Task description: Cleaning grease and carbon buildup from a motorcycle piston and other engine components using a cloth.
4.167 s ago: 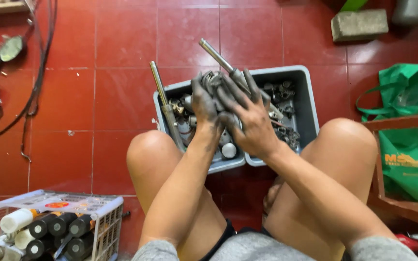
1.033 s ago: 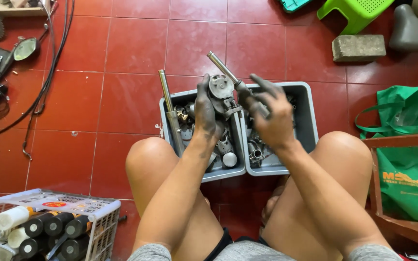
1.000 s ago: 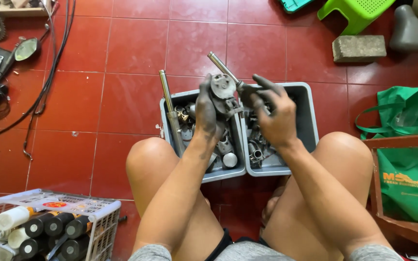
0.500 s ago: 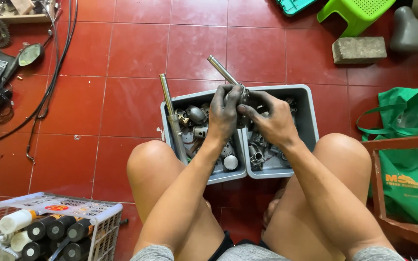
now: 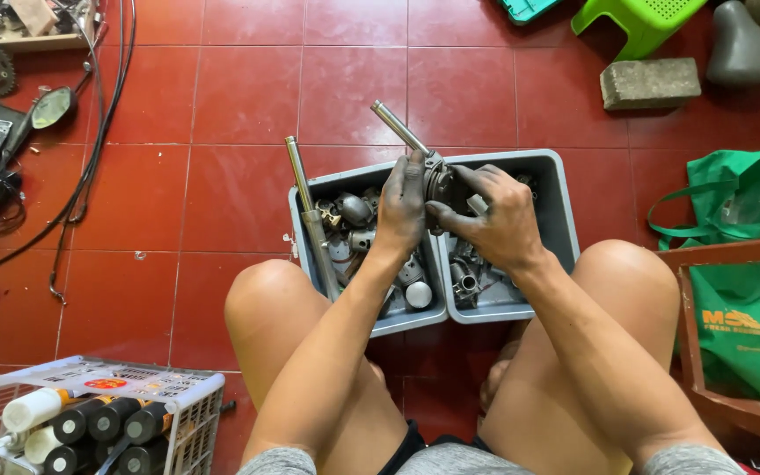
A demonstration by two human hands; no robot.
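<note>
Bins: 2 grey plastic, side by side on red tile floor (image 5: 239, 202), touching along their inner walls, just ahead of person's knees. Left bin (image 5: 305, 220) holds mixed small metal parts, too many and too jumbled to count; 1 long steel rod (image 5: 311, 215) lies slanted along its left wall, top end past the rim. Right bin (image 5: 560, 215) also holds metal parts, partly hidden by the hands.

Hands: both blackened w/ grease, meeting over the seam btw bins. Left hand (image 5: 400, 207) curled, fingers closed around 1 metal shaft assembly (image 5: 415, 148); shaft sticks up and away to the left, clear of the fingers. Right hand (image 5: 494, 215) half-closed, thumb and fingers pinching the assembly's thick end where it meets left hand. Assembly thus held by both, above bins' far rims.

Surroundings, counted: 1 white wire crate (image 5: 90, 413) w/ spray cans lower left, approx 6 caps visible; 1 green bag (image 5: 741, 264) right; 1 grey brick (image 5: 650, 82); 1 green stool (image 5: 639, 18); 1 black saddle (image 5: 749, 48); black cables (image 5: 90, 149) upper left.
</note>
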